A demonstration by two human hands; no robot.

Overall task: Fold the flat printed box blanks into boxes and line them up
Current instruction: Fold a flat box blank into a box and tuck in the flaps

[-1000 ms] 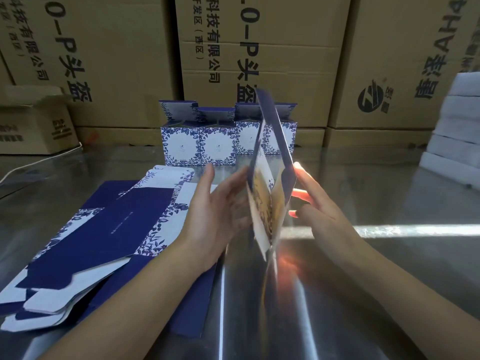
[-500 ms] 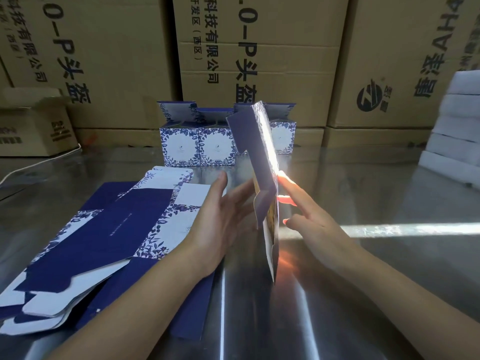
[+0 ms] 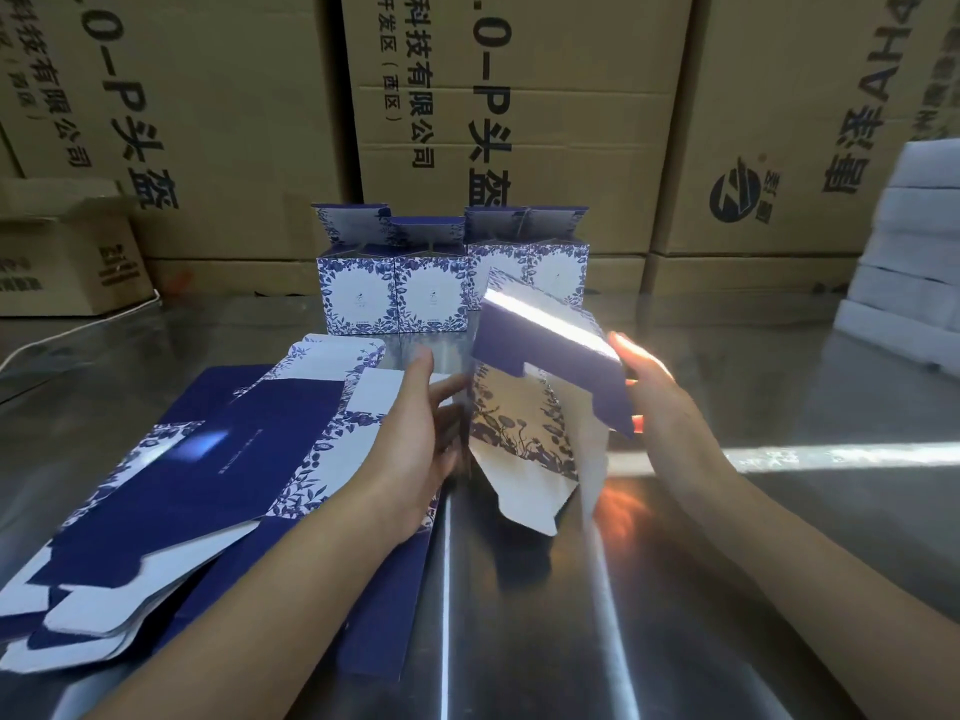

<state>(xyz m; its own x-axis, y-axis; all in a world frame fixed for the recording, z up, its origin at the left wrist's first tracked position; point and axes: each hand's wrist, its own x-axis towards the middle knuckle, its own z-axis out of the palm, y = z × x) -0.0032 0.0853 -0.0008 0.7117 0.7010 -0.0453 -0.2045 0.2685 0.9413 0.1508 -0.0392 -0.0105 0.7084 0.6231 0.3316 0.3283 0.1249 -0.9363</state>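
Now, left hand (image 3: 415,433): fingers are held nearly straight and slightly spread, thumb raised. They are laid against the blank's left face, and nothing is pinched.
Right hand (image 3: 660,402): the palm is turned inward and the fingers are kept straight and together. They are pressed to the blank's right side, with the tips hidden behind the flap.
Blank (image 3: 524,444): it is held upright between both hands over the middle of the table and is partly opened into a sleeve. Whether its lower tab touches the steel cannot be told.
Blank material: thin card, white with a blue floral print, blurred by motion.
Flap (image 3: 550,366): plain navy and notched, tilted over the top, with a band of glare along its upper edge.
Stack (image 3: 171,485): flat blanks are fanned toward the near left corner, just beside the left wrist. Navy panels, floral borders and rounded white tabs are shown.
Boxes (image 3: 395,298): folded ones are lined up side by side near the far edge, with their lids left standing.
Table (image 3: 727,589): polished steel, reflective and streaked with light.
Open room: bare steel is seen from the right hand to the foam.
Foam (image 3: 914,262): white blocks are stacked at the right edge.
Cartons (image 3: 519,122): brown corrugated board printed in black, stacked as a wall behind the far edge.
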